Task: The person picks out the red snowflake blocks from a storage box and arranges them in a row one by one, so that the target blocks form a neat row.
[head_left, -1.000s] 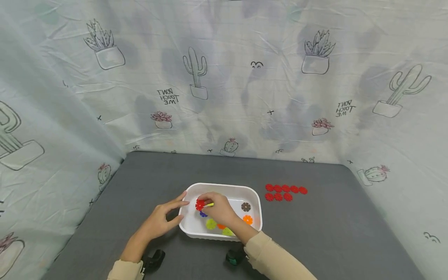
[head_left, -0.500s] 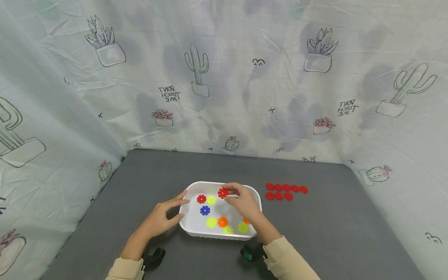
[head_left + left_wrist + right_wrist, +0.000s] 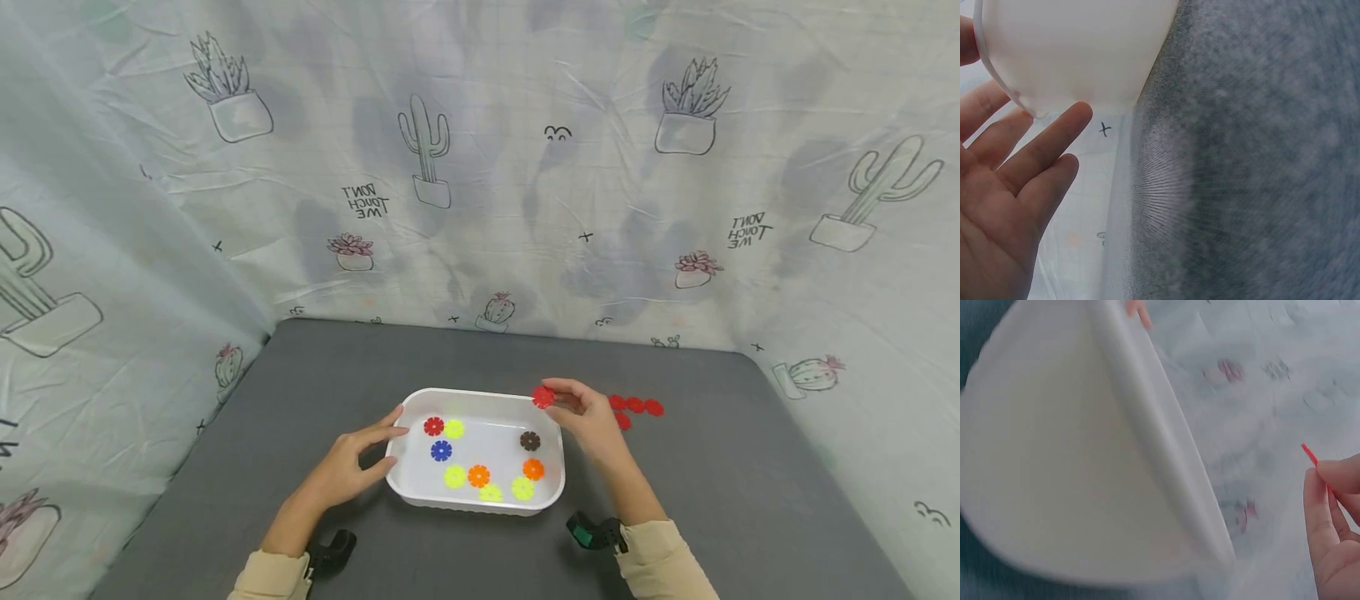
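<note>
In the head view my right hand (image 3: 596, 425) pinches a red notched plastic disc (image 3: 543, 397) between thumb and fingers, above the tray's far right corner. The disc (image 3: 1309, 454) shows edge-on in the right wrist view, at my right fingertips. A white tray (image 3: 480, 506) holds several flower-shaped discs: a red one (image 3: 433, 426), a blue one (image 3: 441, 451), a brown one (image 3: 530, 441), orange ones (image 3: 478, 476) and yellow-green ones (image 3: 454, 477). My left hand (image 3: 345, 467) rests at the tray's left end, fingers spread at the rim (image 3: 994, 72).
Right of the tray, several red discs (image 3: 635, 406) lie on the grey table (image 3: 712, 475), partly hidden by my right hand. A patterned cloth (image 3: 495, 192) hangs behind the table. Black wrist devices (image 3: 592, 532) sit at both wrists.
My right hand has picked the red disc from the tray's left part and carried it rightward to the tray's far right corner. The left hand has stayed at the rim.
</note>
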A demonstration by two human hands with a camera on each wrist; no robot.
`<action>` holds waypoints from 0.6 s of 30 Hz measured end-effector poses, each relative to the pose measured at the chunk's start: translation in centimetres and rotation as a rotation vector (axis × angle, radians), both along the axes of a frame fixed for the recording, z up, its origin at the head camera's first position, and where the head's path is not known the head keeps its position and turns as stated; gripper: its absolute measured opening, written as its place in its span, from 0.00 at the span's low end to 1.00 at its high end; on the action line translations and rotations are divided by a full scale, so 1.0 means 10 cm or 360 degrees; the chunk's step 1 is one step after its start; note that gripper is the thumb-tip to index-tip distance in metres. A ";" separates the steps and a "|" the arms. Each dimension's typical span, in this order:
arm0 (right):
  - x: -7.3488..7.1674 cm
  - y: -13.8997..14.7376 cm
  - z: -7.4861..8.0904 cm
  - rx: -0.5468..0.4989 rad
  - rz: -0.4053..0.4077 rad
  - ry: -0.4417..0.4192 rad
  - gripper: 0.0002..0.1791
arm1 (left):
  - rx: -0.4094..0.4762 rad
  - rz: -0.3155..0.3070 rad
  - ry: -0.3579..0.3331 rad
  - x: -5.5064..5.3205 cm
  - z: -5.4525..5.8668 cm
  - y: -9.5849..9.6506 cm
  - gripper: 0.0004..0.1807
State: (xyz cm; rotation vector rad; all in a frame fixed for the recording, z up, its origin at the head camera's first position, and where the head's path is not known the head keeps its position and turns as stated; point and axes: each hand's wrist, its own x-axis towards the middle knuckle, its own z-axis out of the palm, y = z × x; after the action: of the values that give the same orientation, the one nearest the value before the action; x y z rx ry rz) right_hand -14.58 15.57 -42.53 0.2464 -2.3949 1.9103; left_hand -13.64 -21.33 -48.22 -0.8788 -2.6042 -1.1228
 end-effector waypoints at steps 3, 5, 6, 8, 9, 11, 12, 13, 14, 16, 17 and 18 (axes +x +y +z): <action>0.00 0.18 -0.05 -0.0063 -0.0038 0.0040 0.22 | -0.0002 0.0008 -0.0004 0.00 0.01 0.00 0.22; -0.01 0.29 -0.11 -0.0113 -0.0078 0.0051 0.23 | 0.0000 0.0005 -0.0010 0.00 0.01 0.00 0.22; -0.01 0.35 -0.14 -0.0131 -0.0104 0.0050 0.24 | -0.0001 0.0004 -0.0014 0.00 0.01 0.00 0.22; -0.02 0.47 -0.22 -0.0188 -0.0166 0.0033 0.24 | 0.0000 0.0000 -0.0020 0.01 0.02 0.00 0.22; -0.02 0.52 -0.26 -0.0210 -0.0202 0.0027 0.25 | -0.0002 -0.0001 -0.0022 0.01 0.02 0.00 0.22; -0.03 0.63 -0.33 -0.0243 -0.0282 0.0002 0.25 | -0.0004 0.0002 -0.0026 0.01 0.02 0.00 0.22; -0.03 0.67 -0.36 -0.0259 -0.0326 -0.0006 0.25 | -0.0005 0.0004 -0.0025 0.01 0.02 0.00 0.22; -0.02 0.72 -0.39 -0.0284 -0.0366 -0.0014 0.25 | -0.0005 0.0005 -0.0025 0.01 0.02 0.00 0.22; -0.02 0.76 -0.41 -0.0294 -0.0404 -0.0025 0.25 | -0.0008 0.0009 -0.0025 0.02 0.02 0.00 0.22; -0.03 0.84 -0.46 -0.0336 -0.0464 -0.0050 0.25 | -0.0005 0.0013 -0.0022 0.02 0.02 0.00 0.22; -0.03 0.88 -0.48 -0.0352 -0.0490 -0.0067 0.25 | -0.0006 0.0014 -0.0020 0.02 0.02 0.00 0.22; -0.03 0.91 -0.51 -0.0366 -0.0519 -0.0080 0.25 | -0.0003 0.0015 -0.0020 0.02 0.01 0.00 0.22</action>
State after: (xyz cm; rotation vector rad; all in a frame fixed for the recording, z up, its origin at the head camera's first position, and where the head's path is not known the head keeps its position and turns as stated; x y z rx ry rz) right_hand -14.90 24.66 -47.59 -0.1956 -2.0587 2.0243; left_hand -13.48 -21.28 -48.07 -0.8620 -2.6170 -1.1268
